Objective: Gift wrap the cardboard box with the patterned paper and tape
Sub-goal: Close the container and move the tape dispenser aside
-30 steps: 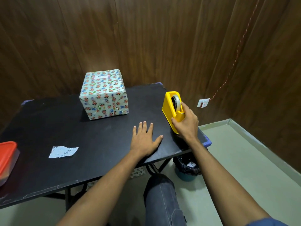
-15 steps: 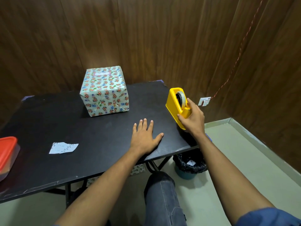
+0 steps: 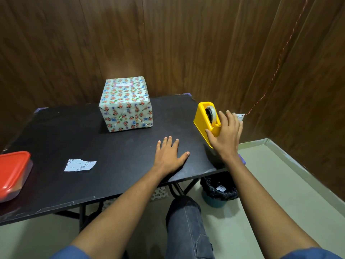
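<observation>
Head view: paper scrap (image 3: 79, 165) on table (image 3: 56, 139) reads "555".

Left hand (image 3: 169, 156) lies flat, fingers spread; right hand (image 3: 225, 136) curls round something yellow

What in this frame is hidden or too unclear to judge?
- Head view: the far sides and underside of the wrapped box face away.
- The right hand covers the tape dispenser cutter end.
- The red-lidded container is cut by the left edge and blurred.
- The paper scrap print is too small to read fully.
</observation>
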